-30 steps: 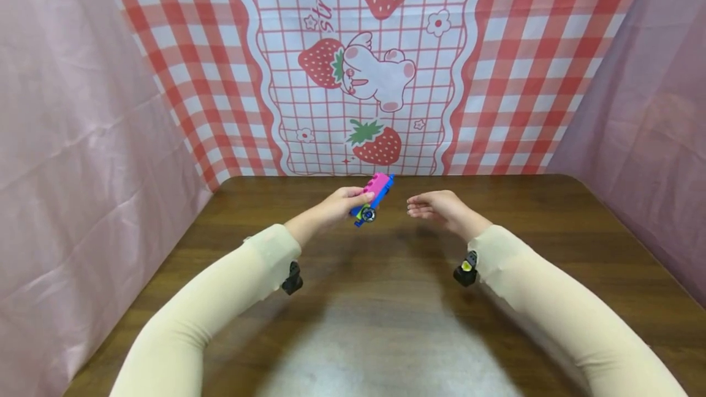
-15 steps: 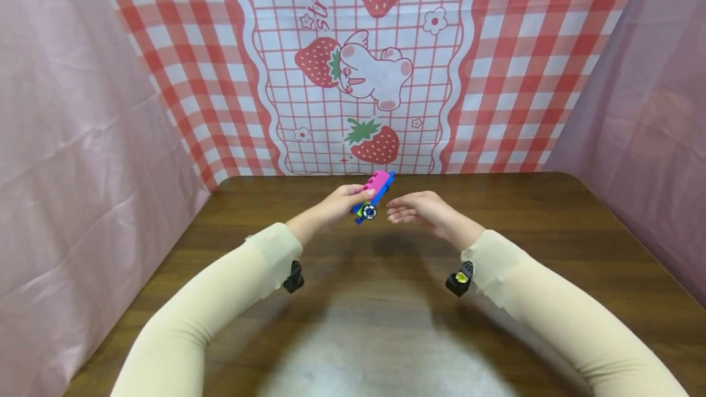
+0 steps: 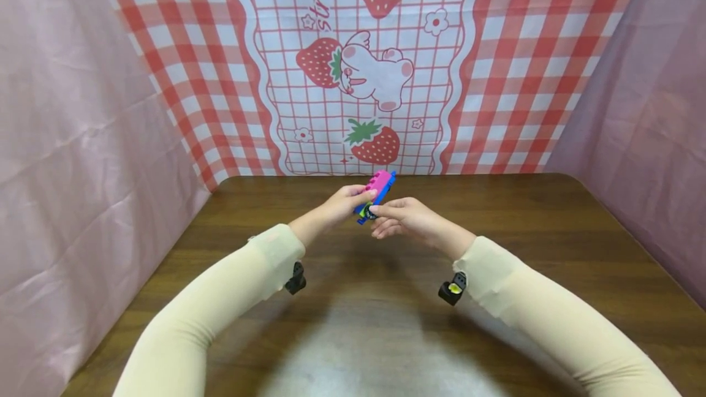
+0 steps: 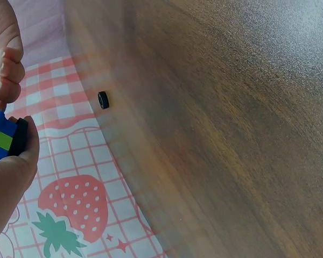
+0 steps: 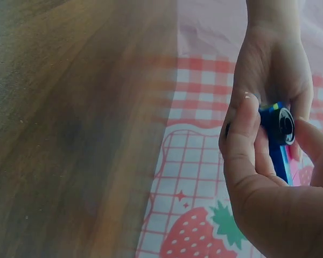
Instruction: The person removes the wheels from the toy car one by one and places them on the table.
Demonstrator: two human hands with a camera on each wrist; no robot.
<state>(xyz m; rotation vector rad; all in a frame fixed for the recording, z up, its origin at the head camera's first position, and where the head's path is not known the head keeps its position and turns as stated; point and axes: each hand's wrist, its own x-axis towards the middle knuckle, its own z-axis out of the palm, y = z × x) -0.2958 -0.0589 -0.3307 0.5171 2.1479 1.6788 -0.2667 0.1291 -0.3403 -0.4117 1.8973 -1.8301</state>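
My left hand (image 3: 336,206) grips a toy car of building bricks (image 3: 379,182), pink on top with a blue base, held tilted above the table. Its black wheel (image 5: 286,126) faces the right side in the right wrist view. My right hand (image 3: 413,219) has come up to that wheel, thumb and fingers around it, fingertips right at its rim; the other fingers curl beneath. In the left wrist view, blue and lime-green bricks of the car show at the left edge, partly covered by the fingers.
A loose black tyre (image 4: 103,100) lies on the brown wooden table (image 3: 353,323), near the edge by the cloth in the left wrist view. A strawberry-print checked cloth (image 3: 513,78) hangs behind, with pink curtains (image 3: 83,139) at both sides.
My right hand has moved left from beside the toy car to its wheel, and its fingers have closed in. The left hand and the car have stayed nearly still.
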